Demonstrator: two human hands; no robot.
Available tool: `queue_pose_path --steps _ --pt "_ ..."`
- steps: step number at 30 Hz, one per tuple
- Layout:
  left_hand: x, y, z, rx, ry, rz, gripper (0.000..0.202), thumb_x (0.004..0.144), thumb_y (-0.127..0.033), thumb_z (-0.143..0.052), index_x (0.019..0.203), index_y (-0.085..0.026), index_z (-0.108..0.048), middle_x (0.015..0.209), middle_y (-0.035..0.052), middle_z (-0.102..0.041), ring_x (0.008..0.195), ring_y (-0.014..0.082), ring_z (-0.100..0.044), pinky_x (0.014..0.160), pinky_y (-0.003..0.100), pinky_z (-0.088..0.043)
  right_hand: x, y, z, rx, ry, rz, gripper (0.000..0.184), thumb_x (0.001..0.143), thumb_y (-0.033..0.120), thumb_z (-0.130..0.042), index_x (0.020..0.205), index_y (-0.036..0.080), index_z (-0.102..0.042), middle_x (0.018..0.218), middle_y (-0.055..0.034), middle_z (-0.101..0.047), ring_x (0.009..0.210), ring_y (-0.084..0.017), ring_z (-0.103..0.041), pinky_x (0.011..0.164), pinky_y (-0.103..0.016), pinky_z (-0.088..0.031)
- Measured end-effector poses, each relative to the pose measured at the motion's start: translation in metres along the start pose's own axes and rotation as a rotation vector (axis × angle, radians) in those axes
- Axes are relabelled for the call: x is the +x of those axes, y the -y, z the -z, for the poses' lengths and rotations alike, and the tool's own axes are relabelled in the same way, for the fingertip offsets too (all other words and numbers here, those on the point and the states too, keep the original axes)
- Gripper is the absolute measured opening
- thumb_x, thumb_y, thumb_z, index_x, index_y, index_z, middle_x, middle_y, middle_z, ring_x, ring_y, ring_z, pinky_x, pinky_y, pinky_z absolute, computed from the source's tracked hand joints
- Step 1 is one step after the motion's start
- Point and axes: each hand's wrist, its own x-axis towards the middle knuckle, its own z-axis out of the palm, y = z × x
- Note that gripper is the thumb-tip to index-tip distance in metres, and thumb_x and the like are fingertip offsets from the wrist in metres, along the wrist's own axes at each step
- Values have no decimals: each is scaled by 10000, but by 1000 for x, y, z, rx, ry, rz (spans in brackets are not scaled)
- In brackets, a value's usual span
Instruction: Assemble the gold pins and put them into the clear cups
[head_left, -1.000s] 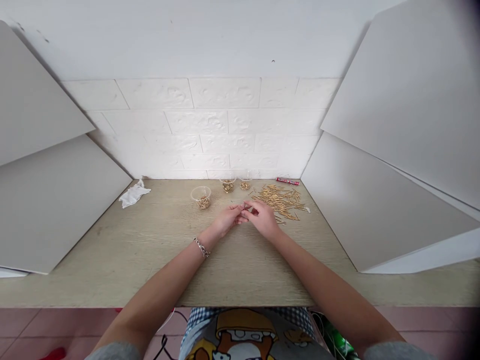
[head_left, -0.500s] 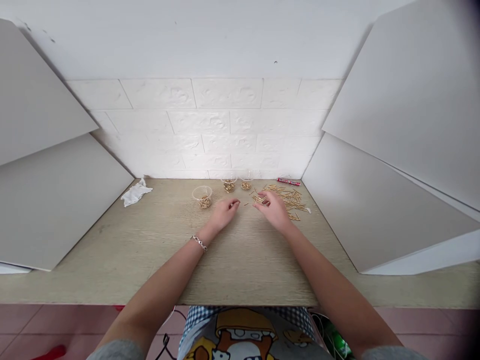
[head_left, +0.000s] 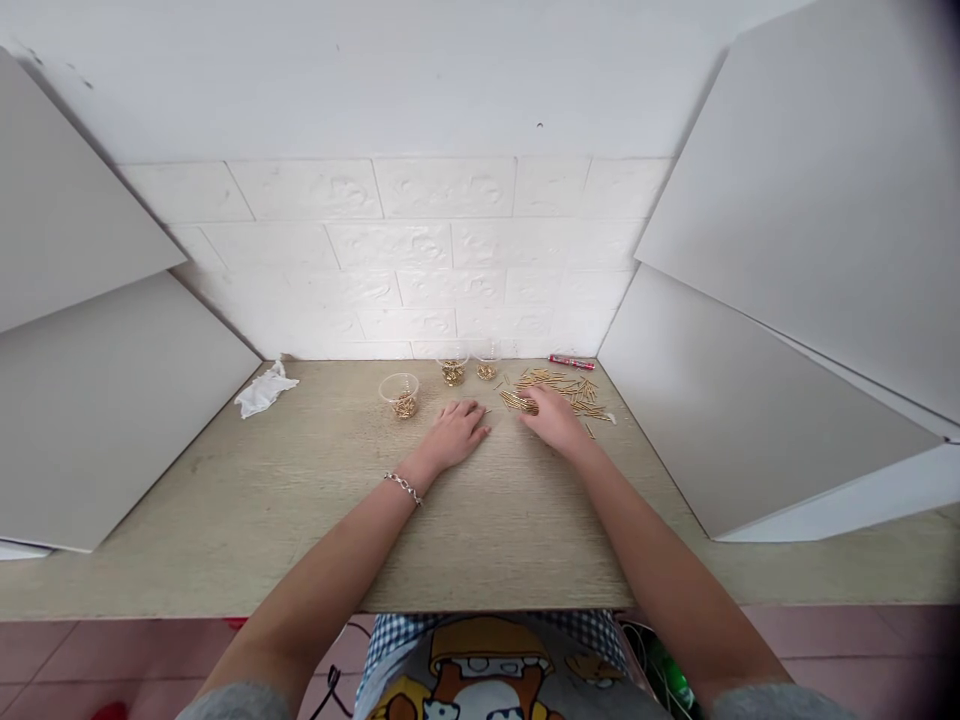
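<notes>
My left hand (head_left: 456,434) lies on the table with its fingers stretched and spread, and the fingertips are beside a tiny thin gold piece (head_left: 488,410). At the left edge of a spread of slim gold rods (head_left: 586,408), my right hand (head_left: 553,418) reaches in with thumb and forefinger apart. Its fingertips are at the nearest rods, and the other fingers are partly hidden. Left of my hands stands a clear plastic cup (head_left: 399,388) with small gold pieces in it. Two more clear cups, one middle (head_left: 453,366) and one right (head_left: 487,364), hold gold pieces near the wall.
A red tube-shaped packet (head_left: 571,362) lies by the wall at the back right. A crumpled white tissue (head_left: 265,390) is at the back left of the wooden table (head_left: 300,500). Pale panels stand on the left (head_left: 135,400) and right (head_left: 750,420).
My left hand has opened from a pinch and spread flat, moving slightly right and nearer to me. My right hand stays by the rods. The whole view has shifted a little.
</notes>
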Motion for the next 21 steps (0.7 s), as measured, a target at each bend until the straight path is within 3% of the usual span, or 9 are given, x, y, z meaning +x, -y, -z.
queue_pose_path --steps 8,14,18,21 --pt "0 6 3 7 -2 -35 380 888 -372 -346 1179 -210 -530 1267 89 -503 1143 251 -438 977 394 -318 2 -9 1 -125 6 -110 353 759 106 -485 1089 178 -589 1141 -123 -581 1080 -273 -505 892 -395 -361" --pt "10 -4 0 3 -74 12 429 886 -323 -372 1286 -188 -450 1238 112 -516 1111 254 -469 943 397 -352 0 -2 -4 -166 -31 -90 356 778 134 -472 1117 180 -572 1175 -135 -560 1112 -293 -476 935 -451 -298" --pt "16 -9 -2 0 -70 -44 318 897 -256 -360 1045 -190 -633 1084 98 -594 1009 219 -523 909 353 -370 1 3 -6 -153 -64 -51 297 813 207 -474 1087 180 -584 1166 -123 -563 1092 -278 -488 941 -449 -296" --pt "16 -9 2 87 -55 -91 273 884 -193 -387 938 -172 -654 974 100 -620 929 211 -546 847 335 -391 7 12 -2 -221 -109 43 262 838 212 -456 1057 177 -596 1139 -124 -572 1061 -268 -502 958 -455 -277"
